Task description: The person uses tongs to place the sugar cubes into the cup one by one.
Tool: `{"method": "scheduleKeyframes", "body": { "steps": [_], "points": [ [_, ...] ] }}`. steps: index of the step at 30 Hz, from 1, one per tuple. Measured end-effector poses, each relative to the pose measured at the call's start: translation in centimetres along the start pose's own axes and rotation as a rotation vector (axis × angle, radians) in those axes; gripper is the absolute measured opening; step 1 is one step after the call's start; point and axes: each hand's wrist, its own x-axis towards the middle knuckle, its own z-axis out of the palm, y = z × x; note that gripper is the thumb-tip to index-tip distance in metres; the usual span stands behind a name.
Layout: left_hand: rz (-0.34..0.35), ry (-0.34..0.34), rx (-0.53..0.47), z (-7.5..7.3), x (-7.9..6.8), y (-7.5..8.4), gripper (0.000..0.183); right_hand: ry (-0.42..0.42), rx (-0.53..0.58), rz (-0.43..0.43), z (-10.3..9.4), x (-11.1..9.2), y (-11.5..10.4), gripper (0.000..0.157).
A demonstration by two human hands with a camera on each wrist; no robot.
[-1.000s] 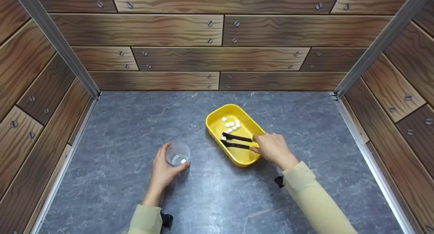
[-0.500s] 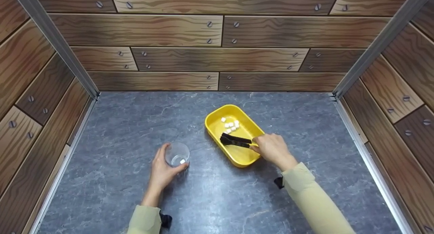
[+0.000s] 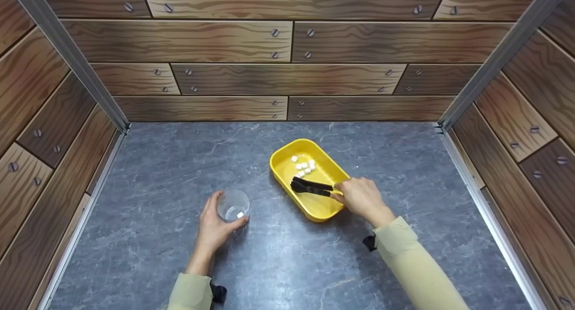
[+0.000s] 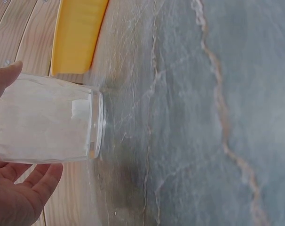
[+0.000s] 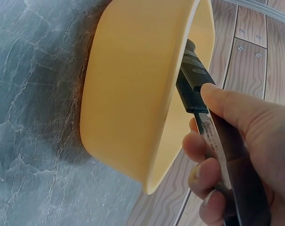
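My left hand [image 3: 212, 227] holds a clear cup [image 3: 232, 201], thumb on one side and fingers on the other. A single white cube [image 3: 240, 214] lies at the bottom of the cup, which stands upright on the floor panel. In the right wrist view, my right hand [image 5: 267, 125] grips black-tipped tongs [image 5: 234, 155] by their handles. The head view shows the tongs' black ends [image 3: 311, 187] close together, low inside a yellow tub [image 3: 325, 207]; what is between their tips is hidden. Several white cubes [image 3: 305, 166] lie in the tub beyond the tongs.
Grey marbled surface [image 3: 179, 157] surrounds the cup and tub. Wood-patterned panels [image 3: 233, 78] wall the back and both sides, with metal rails [image 3: 476, 54] at the corners. The tub stands to the right of the cup.
The tongs' ends have come together over a white cube that showed between them a second ago. The left hand and cup hold still, apart from a slight shift of the whole view.
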Motion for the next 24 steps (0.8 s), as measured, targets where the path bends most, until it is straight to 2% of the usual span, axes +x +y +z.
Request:
{"method": "scheduleKeyframes", "body": {
  "steps": [15, 24],
  "points": [
    [0.010, 0.015, -0.021, 0.1, 0.0, -0.1, 0.092, 0.052, 0.048, 0.012, -0.6, -1.1, 0.2, 0.025],
    [-0.013, -0.001, -0.018, 0.0, 0.0, 0.2, 0.095, 0.103, 0.089, 0.013, -1.5, -1.8, 0.2, 0.026]
  ]
}}
